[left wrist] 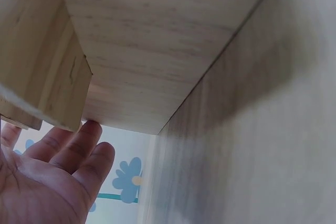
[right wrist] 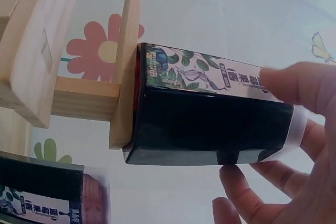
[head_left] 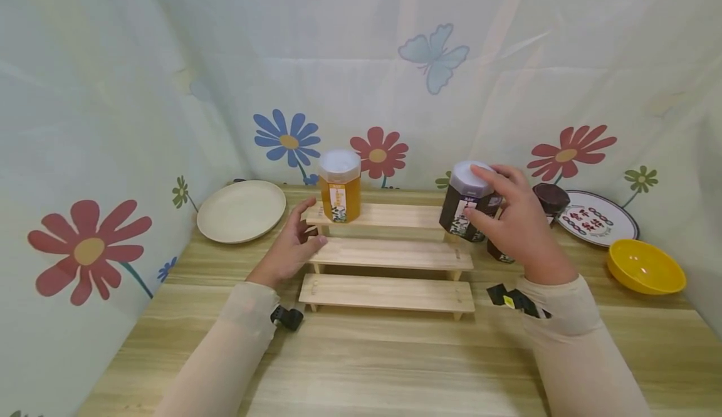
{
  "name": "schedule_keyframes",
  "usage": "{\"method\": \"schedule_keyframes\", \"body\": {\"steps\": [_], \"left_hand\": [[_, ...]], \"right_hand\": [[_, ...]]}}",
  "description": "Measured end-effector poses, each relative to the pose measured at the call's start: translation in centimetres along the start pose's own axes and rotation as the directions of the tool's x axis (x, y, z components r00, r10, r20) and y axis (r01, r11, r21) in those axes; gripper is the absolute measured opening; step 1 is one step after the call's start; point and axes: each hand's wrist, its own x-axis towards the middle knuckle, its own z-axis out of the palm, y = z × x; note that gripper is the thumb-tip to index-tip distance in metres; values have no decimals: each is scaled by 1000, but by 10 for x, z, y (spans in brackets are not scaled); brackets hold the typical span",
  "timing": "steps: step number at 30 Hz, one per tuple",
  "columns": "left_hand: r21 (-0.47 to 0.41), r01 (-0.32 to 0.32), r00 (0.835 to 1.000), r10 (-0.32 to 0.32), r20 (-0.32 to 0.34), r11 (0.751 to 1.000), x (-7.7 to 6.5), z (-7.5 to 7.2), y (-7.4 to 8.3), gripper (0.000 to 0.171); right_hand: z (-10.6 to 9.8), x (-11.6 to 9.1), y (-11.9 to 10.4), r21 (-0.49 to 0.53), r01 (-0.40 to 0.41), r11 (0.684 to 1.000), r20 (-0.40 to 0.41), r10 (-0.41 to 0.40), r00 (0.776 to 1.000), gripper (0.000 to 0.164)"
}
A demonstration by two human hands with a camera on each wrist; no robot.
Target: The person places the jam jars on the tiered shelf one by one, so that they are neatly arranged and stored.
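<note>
1. Fingers and thumb of the right hand (head_left: 521,229) pinch the dark jar (head_left: 454,209) near its top, the thumb pressed on the printed label and the fingertips round the opposite side.
2. This jar is a glossy, flat-sided prism under a cloudy, translucent cap; it is at the right end of the stepped stand (head_left: 392,254), its base close against the top plank.
3. The stand is pale, smooth wood with fine straight grain: three narrow rectangular planks on short square-cut legs, rising toward the back.
4. At its left end is the left hand (head_left: 287,249), thumb spread away from the loosely bent fingers; how firmly it presses the wood, I cannot tell.
5. An amber jar (head_left: 353,199), also faceted and capped in frosted white, stands upright on the left part of the top plank.
6. A second dark jar (head_left: 551,197) shows beyond the right hand, partly hidden by it.
7. Further right are a glossy white plate (head_left: 619,232) with a dark rim and red characters, and a rounded, shiny yellow bowl (head_left: 643,281).
8. A matte cream plate (head_left: 241,211), flat and round, lies left of the stand on the wood-grained table (head_left: 395,360).
9. Behind hangs softly creased, flower-printed cloth (head_left: 338,59).
</note>
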Motion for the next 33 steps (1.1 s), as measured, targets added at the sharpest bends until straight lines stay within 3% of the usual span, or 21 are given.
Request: {"method": "schedule_keyframes", "body": {"steps": [12,25,33], "left_hand": [[15,12,1000,-12,-8,1000,-2,2,5,82],[36,27,999,-26,-20,999,-3,1,5,83],[27,23,1000,-22,-18,999,-3,1,5,84]], "right_hand": [[10,1,4,13,-9,1000,-30,9,999,70],[17,4,12,53,73,996,-80,-69,994,71],[22,5,16,86,80,993,-85,-73,994,74]]}}
